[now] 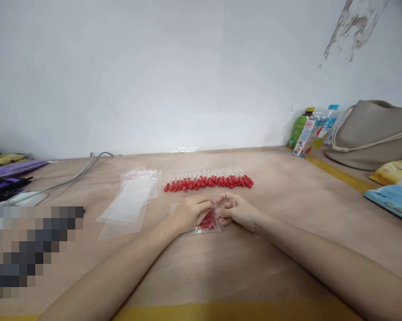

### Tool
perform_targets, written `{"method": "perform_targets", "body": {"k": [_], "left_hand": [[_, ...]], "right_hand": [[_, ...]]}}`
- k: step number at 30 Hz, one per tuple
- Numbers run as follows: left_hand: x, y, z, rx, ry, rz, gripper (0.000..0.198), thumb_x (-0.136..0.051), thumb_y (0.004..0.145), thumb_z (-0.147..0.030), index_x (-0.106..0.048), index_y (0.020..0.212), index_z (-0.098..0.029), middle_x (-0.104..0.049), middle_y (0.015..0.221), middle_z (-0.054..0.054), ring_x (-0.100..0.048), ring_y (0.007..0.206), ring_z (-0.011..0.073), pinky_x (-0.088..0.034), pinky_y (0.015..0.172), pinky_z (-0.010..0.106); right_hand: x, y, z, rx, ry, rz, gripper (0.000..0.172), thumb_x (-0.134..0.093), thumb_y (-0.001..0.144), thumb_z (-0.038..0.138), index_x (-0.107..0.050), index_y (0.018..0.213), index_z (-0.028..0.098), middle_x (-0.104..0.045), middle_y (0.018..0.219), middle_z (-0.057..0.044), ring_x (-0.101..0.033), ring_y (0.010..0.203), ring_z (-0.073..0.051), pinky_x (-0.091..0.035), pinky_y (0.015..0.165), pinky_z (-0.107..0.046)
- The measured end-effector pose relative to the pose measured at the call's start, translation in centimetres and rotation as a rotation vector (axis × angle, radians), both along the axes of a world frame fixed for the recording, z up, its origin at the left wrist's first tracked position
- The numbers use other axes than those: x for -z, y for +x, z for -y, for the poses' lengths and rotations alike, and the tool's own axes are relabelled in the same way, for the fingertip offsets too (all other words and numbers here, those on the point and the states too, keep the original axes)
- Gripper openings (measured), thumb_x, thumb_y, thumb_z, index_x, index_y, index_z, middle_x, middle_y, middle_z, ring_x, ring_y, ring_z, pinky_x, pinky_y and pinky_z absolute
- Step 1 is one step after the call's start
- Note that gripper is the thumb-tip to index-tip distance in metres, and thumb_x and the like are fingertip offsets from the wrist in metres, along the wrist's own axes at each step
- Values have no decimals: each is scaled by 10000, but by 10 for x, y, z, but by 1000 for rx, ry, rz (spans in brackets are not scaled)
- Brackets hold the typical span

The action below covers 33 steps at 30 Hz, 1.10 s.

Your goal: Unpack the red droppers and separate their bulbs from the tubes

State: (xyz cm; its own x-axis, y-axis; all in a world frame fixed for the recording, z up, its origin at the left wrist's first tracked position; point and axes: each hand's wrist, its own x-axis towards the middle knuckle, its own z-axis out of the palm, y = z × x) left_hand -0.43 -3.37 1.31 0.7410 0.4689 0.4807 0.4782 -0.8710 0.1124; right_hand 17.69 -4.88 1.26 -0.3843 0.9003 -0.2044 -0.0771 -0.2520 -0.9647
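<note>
The left hand [190,213] and right hand [236,211] are grasping a clear bag [217,224] on the worktop [288,187], each grip pinching its edge. Red contents [207,221] are showing inside; beyond, red-tipped sticks [209,181] are lying unbagged, with flat bags [130,200] lying leftward.

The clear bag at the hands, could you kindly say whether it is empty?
Not empty: red contents show through the clear bag.

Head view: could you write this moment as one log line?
left hand: on plastic bag | right hand: at bag's edge | bag: red contents | beyond: red-tipped sticks
</note>
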Motion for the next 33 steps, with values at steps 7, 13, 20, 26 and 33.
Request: {"method": "perform_targets", "body": {"k": [7,13,20,26,33], "left_hand": [[1,-3,1,-31,-48,-2,215,-388,843,-120,-583,906,-188,-629,957,22,-584,861,131,-453,754,234],[2,-4,1,-59,-70,27,211,-402,828,-108,-582,914,-180,-623,938,37,-581,870,140,-454,763,247],[3,-2,-1,-51,-61,15,198,-388,847,-115,-573,891,-170,-623,897,32,-577,833,127,-448,743,231],[-1,-2,0,-56,139,-134,194,-370,870,-136,-562,865,-160,-614,925,42,-573,803,135,-438,706,238],[-6,-5,1,-53,120,-183,178,-386,854,-107,-541,789,-165,-589,835,13,-551,722,117,-414,630,213]], "right_hand": [[6,6,1,-40,129,20,241,-687,603,188,-522,776,159,-625,645,18,-606,586,-98,-521,634,-256],[24,8,2,0,802,328,189,-554,750,222,-626,918,175,-665,845,-40,-615,740,-148,-494,691,-289],[16,14,-3,133,1754,846,170,-477,817,148,-640,797,192,-643,710,-20,-512,648,-125,-367,598,-262],[16,11,-4,151,1852,999,229,-420,824,103,-588,683,170,-599,669,-17,-460,675,-124,-308,648,-290],[10,11,-9,27,1890,1022,244,-368,832,76,-558,706,163,-588,682,-12,-448,711,-133,-287,692,-316]]}}
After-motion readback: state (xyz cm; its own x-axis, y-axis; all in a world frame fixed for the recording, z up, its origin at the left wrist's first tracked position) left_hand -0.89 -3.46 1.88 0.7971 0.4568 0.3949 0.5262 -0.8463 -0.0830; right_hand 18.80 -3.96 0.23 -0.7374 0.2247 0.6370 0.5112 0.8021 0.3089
